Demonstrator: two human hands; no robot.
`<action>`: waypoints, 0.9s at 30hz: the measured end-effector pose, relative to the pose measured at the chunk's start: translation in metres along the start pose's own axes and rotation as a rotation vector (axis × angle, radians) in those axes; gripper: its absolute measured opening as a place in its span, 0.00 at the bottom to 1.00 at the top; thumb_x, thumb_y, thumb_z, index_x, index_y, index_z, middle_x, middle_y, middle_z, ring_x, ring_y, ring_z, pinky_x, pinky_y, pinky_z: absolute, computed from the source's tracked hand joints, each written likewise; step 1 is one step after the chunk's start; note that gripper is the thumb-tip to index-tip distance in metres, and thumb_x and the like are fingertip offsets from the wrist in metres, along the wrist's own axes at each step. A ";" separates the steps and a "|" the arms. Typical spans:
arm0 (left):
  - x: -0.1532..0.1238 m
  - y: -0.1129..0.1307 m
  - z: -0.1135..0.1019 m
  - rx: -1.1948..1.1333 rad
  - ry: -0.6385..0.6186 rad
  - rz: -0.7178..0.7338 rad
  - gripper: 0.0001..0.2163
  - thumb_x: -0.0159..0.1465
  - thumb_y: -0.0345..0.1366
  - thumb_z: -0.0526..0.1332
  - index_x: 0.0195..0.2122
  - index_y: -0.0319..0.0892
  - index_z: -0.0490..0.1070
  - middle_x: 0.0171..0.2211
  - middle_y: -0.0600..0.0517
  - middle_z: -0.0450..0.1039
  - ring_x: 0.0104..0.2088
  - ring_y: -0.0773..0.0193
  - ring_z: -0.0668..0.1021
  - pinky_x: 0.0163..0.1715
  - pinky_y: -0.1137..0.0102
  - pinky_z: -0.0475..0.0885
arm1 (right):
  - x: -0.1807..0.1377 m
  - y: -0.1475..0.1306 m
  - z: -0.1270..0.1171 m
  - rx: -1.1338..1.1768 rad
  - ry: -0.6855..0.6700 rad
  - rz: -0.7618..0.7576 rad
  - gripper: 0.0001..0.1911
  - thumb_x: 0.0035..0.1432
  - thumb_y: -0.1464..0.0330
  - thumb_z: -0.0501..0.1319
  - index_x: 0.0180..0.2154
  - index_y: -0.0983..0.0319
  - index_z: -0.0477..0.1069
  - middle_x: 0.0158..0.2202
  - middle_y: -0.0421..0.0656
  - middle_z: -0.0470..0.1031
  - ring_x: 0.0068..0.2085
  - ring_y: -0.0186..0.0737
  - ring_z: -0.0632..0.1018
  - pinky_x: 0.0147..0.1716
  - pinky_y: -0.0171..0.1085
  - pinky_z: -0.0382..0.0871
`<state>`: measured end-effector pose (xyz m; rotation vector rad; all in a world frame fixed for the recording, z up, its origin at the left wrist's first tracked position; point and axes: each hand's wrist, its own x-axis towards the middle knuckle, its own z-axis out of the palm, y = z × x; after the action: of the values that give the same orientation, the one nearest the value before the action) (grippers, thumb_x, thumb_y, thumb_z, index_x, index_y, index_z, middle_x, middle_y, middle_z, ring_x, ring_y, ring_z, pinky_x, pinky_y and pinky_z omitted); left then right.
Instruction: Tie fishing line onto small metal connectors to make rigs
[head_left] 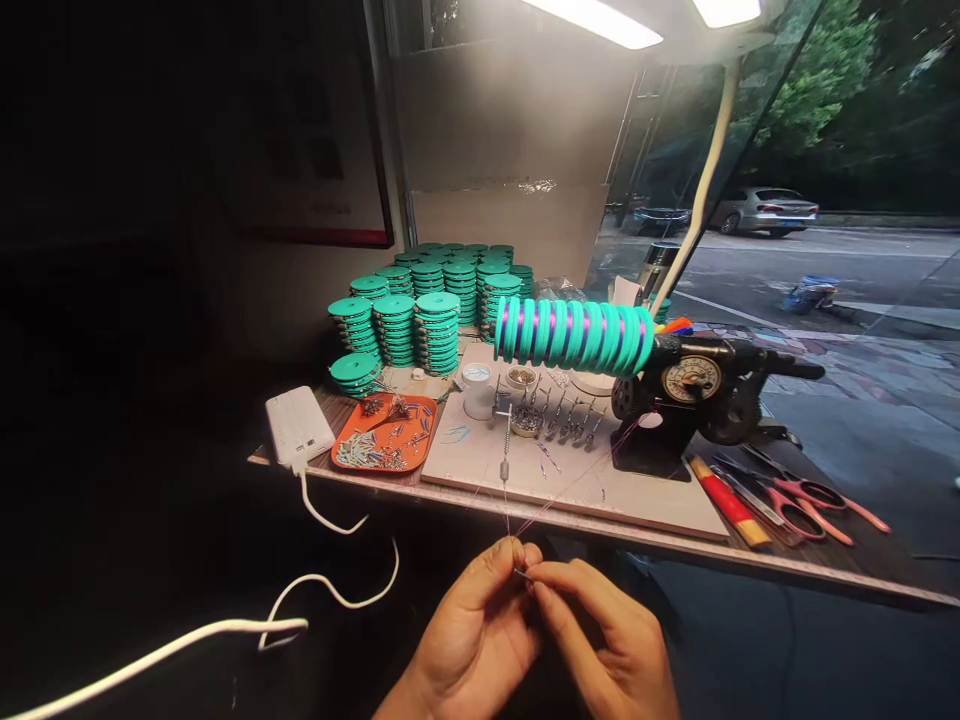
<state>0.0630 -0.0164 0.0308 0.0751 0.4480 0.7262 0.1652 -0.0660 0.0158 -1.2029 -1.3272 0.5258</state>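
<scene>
thread (508, 512) (thin, pinkish) stretches straight from the pinched fingers (504, 556).

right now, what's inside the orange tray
The orange tray holds pale slender pieces heaped at the front left, small shiny bits beside them and dark clusters at the back. Anything beneath the heap is covered.

Bright lamp panels (609, 20) shone overhead, washing a pale wall panel (502, 125) behind the dark wood-grain surface (892, 566). To the left, a framed board (315, 130) with a red lower edge sank into deep shadow. To the right, green trees (821, 85), a parked silver car (780, 211) and grey paving (870, 255) showed outdoors.
</scene>
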 end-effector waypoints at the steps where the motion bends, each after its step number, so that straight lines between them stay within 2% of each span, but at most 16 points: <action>1: -0.001 0.000 0.001 0.008 0.014 0.003 0.04 0.48 0.27 0.68 0.24 0.33 0.74 0.27 0.51 0.73 0.28 0.70 0.74 0.32 0.76 0.68 | 0.000 0.000 0.000 -0.012 -0.006 -0.008 0.06 0.56 0.71 0.56 0.35 0.58 0.71 0.25 0.37 0.69 0.26 0.32 0.73 0.26 0.29 0.65; 5: -0.004 0.000 0.003 0.126 0.073 0.063 0.06 0.47 0.29 0.69 0.24 0.35 0.73 0.26 0.53 0.71 0.27 0.71 0.72 0.31 0.76 0.67 | 0.001 0.002 -0.003 -0.105 -0.034 -0.090 0.07 0.58 0.72 0.54 0.36 0.59 0.69 0.25 0.39 0.70 0.26 0.33 0.73 0.26 0.30 0.66; 9: -0.005 -0.001 0.004 0.413 0.110 0.272 0.06 0.50 0.31 0.67 0.22 0.36 0.71 0.20 0.57 0.67 0.23 0.74 0.68 0.27 0.79 0.64 | 0.004 0.006 0.003 -0.402 0.019 -0.273 0.07 0.58 0.74 0.51 0.37 0.61 0.65 0.26 0.41 0.71 0.25 0.35 0.72 0.25 0.33 0.66; 12: -0.005 -0.004 0.005 0.342 0.109 0.301 0.07 0.48 0.32 0.68 0.22 0.37 0.71 0.21 0.56 0.68 0.24 0.72 0.69 0.28 0.78 0.64 | 0.006 0.008 0.016 -0.533 0.006 -0.391 0.10 0.56 0.75 0.51 0.41 0.63 0.62 0.25 0.42 0.70 0.24 0.37 0.72 0.23 0.34 0.67; 16: -0.002 -0.006 0.003 0.210 0.150 0.281 0.07 0.47 0.34 0.69 0.25 0.38 0.73 0.22 0.54 0.71 0.23 0.69 0.72 0.28 0.74 0.67 | 0.012 0.009 0.016 -0.568 0.001 -0.389 0.18 0.55 0.75 0.50 0.49 0.65 0.58 0.36 0.49 0.72 0.34 0.42 0.74 0.31 0.39 0.70; 19: 0.001 -0.004 -0.002 0.337 0.180 0.419 0.07 0.49 0.35 0.67 0.25 0.39 0.72 0.20 0.54 0.71 0.23 0.68 0.74 0.29 0.75 0.68 | 0.027 0.008 -0.006 -0.652 0.016 -0.470 0.18 0.56 0.74 0.51 0.50 0.64 0.59 0.44 0.51 0.69 0.45 0.47 0.70 0.41 0.44 0.66; 21: 0.003 -0.002 -0.005 0.440 0.193 0.542 0.07 0.51 0.36 0.66 0.29 0.40 0.73 0.18 0.55 0.70 0.23 0.67 0.74 0.30 0.74 0.68 | 0.042 0.007 -0.022 -0.774 -0.080 -0.541 0.17 0.55 0.75 0.52 0.48 0.64 0.62 0.45 0.51 0.70 0.49 0.50 0.68 0.47 0.48 0.60; 23: 0.002 0.002 -0.006 0.500 0.163 0.592 0.08 0.52 0.38 0.66 0.32 0.42 0.73 0.16 0.57 0.69 0.22 0.66 0.74 0.31 0.72 0.69 | 0.058 0.005 -0.032 -0.818 -0.264 -0.558 0.12 0.56 0.73 0.53 0.43 0.64 0.67 0.39 0.49 0.72 0.45 0.49 0.70 0.46 0.50 0.60; 25: -0.002 0.007 -0.008 0.537 0.050 0.516 0.07 0.51 0.40 0.65 0.27 0.42 0.74 0.15 0.56 0.67 0.20 0.66 0.72 0.31 0.68 0.69 | 0.074 0.002 -0.039 -0.701 -0.420 -0.490 0.09 0.57 0.68 0.53 0.31 0.63 0.70 0.27 0.44 0.71 0.34 0.42 0.71 0.39 0.44 0.64; 27: -0.011 0.016 -0.010 0.597 -0.077 0.365 0.11 0.48 0.41 0.67 0.17 0.41 0.71 0.15 0.54 0.66 0.20 0.65 0.71 0.31 0.65 0.69 | 0.090 -0.005 -0.045 -0.450 -0.413 -0.337 0.19 0.58 0.61 0.52 0.18 0.62 0.63 0.18 0.37 0.62 0.23 0.33 0.66 0.28 0.36 0.63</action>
<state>0.0417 -0.0126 0.0290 0.7589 0.5731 0.9219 0.2267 -0.0061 0.0688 -1.2281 -2.0367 0.2393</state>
